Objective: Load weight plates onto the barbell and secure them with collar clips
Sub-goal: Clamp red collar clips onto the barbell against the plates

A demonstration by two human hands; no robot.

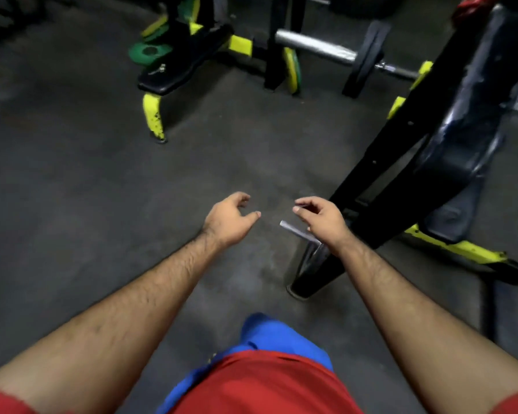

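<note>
1. The place is a gym, dimly lit, with a dark rubber-like floor (87, 189) filling most of the frame.
2. At upper right a barbell (320, 47) with a chrome sleeve carries a black plate (367, 59).
3. At top centre stands a padded bench (186, 64) on a black frame with yellow legs.
4. Green and yellow plates (148, 50) sit stacked at upper left of the bench; another yellow plate (292, 70) leans by a black upright.
5. A black rack (416, 162) with yellow feet slants across the right side.
</note>
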